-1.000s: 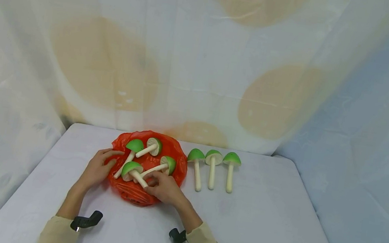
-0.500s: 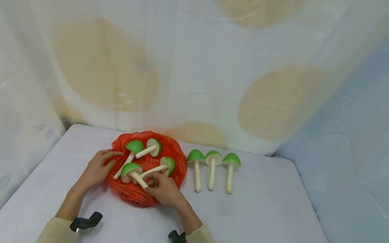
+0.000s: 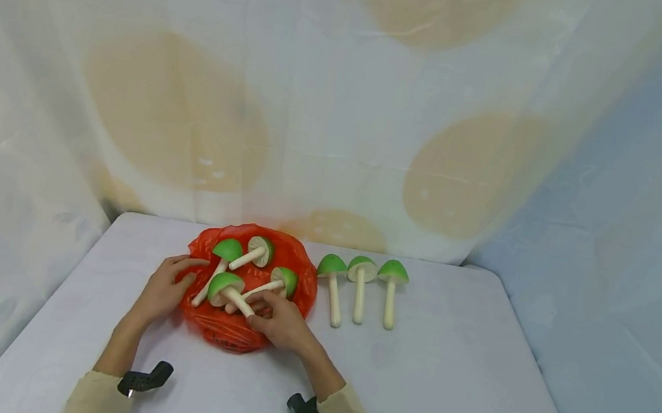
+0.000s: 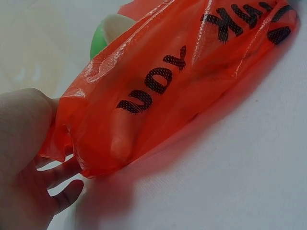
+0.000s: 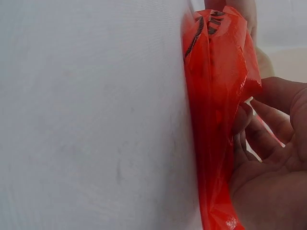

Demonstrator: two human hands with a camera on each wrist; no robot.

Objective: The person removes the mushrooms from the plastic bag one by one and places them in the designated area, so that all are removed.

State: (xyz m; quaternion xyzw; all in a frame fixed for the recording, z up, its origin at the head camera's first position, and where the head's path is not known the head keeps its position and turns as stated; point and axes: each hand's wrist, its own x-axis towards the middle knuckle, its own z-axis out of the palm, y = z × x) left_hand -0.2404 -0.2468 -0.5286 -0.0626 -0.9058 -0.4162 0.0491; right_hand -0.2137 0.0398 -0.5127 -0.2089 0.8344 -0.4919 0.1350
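In the head view a red plastic bag [image 3: 223, 330] lies spread open on the table, with several green-capped toy mushrooms in it. My right hand [image 3: 282, 324] pinches the stem end of the front toy mushroom [image 3: 225, 286], whose cap points left. Another mushroom [image 3: 284, 282] lies just behind those fingers. At the bag's left rim, my left hand [image 3: 164, 288] holds the plastic between thumb and fingers. In the left wrist view the bag's printed side [image 4: 163, 96] shows beside that hand [image 4: 24, 139]. From the right wrist, the bag hides part of the right fingers [image 5: 268, 139].
Right of the bag, 3 more toy mushrooms [image 3: 360, 293] lie in a row, caps toward the back. The white table [image 3: 439, 385] ends at a patterned curtain [image 3: 344, 98] behind, with sheeting on both sides. Small black devices [image 3: 145, 379] sit at both wrists.
The mushroom in my right hand has tilted slightly, its cap rising a little. Both hands stay in almost the same places, and the other mushrooms lie as before.
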